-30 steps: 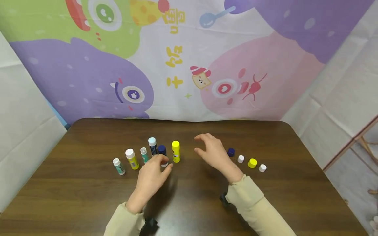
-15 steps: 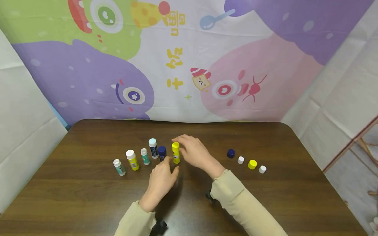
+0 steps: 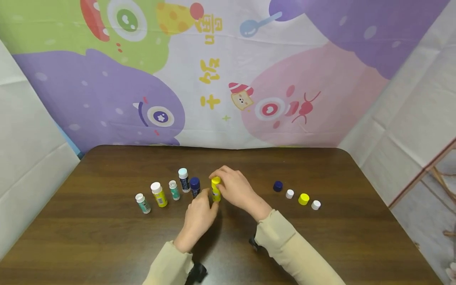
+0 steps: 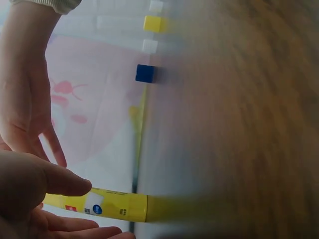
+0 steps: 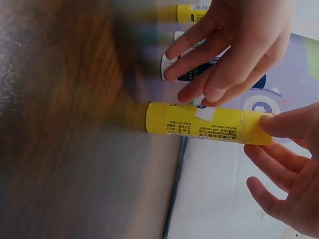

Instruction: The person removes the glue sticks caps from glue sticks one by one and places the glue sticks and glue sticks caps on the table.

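Note:
A yellow glue stick [image 3: 215, 194] stands upright near the table's middle. My right hand [image 3: 236, 190] pinches its yellow cap [image 5: 253, 130] between thumb and fingers. Close by on the left, my left hand [image 3: 199, 214] has its thumb and fingers spread loosely about the lower barrel; in the right wrist view its fingertips come up to the barrel's edge, and firm contact cannot be made out. Just left of that hand stands a glue stick with a navy top [image 3: 194, 184], its lower part hidden by the fingers.
Further left stand a white-topped dark blue stick [image 3: 183, 180], two small teal sticks [image 3: 174, 190] [image 3: 143, 204] and a white-topped yellow one [image 3: 158, 194]. Loose caps lie at right: navy [image 3: 278, 186], white [image 3: 290, 194], yellow [image 3: 304, 199], white [image 3: 316, 205]. A cartoon cloth hangs behind the table.
My right hand has moved left from beside the loose caps and taken hold of the yellow glue stick's top. My left hand has moved right toward its barrel. The stick has shifted slightly nearer.

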Demonstrator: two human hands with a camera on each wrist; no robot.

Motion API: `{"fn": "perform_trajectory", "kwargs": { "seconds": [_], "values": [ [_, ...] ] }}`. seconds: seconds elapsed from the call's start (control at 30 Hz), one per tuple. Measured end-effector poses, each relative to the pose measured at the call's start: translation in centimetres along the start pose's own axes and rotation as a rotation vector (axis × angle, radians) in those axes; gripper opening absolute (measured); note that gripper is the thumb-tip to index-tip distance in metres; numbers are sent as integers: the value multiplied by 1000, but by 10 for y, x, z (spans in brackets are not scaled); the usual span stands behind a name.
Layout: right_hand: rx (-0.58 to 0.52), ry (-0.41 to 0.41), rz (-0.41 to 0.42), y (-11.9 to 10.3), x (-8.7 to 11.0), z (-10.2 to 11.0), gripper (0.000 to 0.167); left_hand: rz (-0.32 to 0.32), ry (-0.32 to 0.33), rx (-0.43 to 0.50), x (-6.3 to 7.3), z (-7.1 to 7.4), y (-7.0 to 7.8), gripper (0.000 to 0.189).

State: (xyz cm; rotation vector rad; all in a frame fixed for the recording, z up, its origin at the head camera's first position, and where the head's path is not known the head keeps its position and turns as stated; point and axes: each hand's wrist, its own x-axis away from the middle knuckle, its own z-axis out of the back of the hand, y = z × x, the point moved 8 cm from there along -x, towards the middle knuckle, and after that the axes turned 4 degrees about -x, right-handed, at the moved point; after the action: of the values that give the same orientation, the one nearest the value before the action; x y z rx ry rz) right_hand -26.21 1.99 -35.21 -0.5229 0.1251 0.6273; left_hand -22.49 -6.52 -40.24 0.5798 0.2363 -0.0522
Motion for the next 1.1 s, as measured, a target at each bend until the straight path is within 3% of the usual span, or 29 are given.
{"fn": "perform_trajectory", "kwargs": {
  "seconds": [0.23,0.57,0.83,1.1],
  "values": [
    [-68,13,14,-4,15,8,20,-12,16,10,-3,0,5,30],
    [-218,81,-18,-6,34,30,30,-136,-1,70,-1,4,23,22],
    [-291,158,-27,0,45,44,26,-189,101,93,0,21,34,25],
    [-343,167,-79,8,50,44,29,-227,186,36,5,33,43,28]
  ]
}}
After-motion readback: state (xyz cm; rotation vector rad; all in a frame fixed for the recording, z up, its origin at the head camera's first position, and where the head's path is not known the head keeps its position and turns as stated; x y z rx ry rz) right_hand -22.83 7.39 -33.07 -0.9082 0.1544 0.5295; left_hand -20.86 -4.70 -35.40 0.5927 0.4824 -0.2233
